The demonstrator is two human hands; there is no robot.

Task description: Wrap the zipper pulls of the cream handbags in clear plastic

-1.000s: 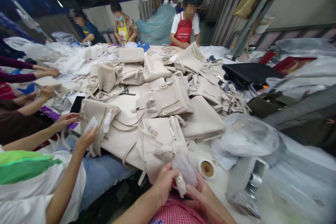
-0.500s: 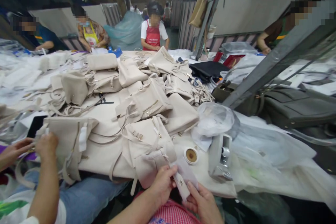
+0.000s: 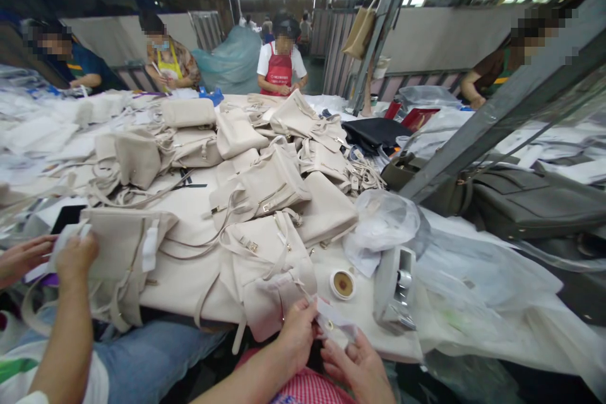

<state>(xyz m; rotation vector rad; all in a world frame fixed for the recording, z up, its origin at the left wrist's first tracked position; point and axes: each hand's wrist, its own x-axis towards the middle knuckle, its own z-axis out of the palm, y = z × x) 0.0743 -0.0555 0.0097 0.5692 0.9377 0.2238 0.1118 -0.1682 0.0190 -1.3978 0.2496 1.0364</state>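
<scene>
In front of my lap, my left hand (image 3: pixel 299 331) pinches the upper left end of a thin white wrapping sheet (image 3: pixel 337 314). My right hand (image 3: pixel 356 363) grips its lower right side between thumb and fingers. A small gold-coloured metal piece shows in the middle of the sheet; what it belongs to is partly hidden. Just beyond my left hand lies a beige handbag (image 3: pixel 269 265) with buckles and straps, its near corner at the table edge. A strap end seems to run from the bag toward my fingers, but I cannot tell for certain.
A tape dispenser (image 3: pixel 395 287) and a round tub of brown paste (image 3: pixel 342 284) stand right of the bag. More beige bags (image 3: pixel 265 183) are heaped beyond. A slanted metal post (image 3: pixel 454 132) crosses at right. At left, a co-worker's hands (image 3: pixel 76 255) handle another bag.
The white sheet has turned and opened out between my hands, showing the metal piece more clearly. My right hand has shifted slightly left and down. The co-worker at left now holds up a white sheet.
</scene>
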